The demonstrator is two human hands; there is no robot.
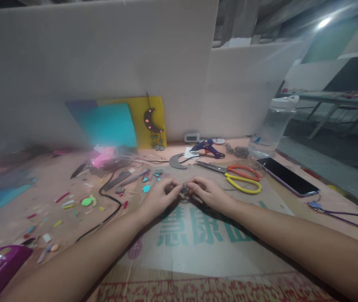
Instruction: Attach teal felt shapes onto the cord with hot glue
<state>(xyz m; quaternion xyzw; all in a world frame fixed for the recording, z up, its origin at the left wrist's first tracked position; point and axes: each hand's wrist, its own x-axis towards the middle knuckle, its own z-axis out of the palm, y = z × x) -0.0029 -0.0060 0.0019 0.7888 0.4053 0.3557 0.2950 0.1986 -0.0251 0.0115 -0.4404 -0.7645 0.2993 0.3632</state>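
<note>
Where hands (161,197) (209,193) pinch, small piece (184,189) shows grey, blurred.

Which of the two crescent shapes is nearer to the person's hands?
The plain grey crescent, lying left of the blue glue gun. The other crescent is dark with pink dots and farther back, against the yellow sheet.
</note>
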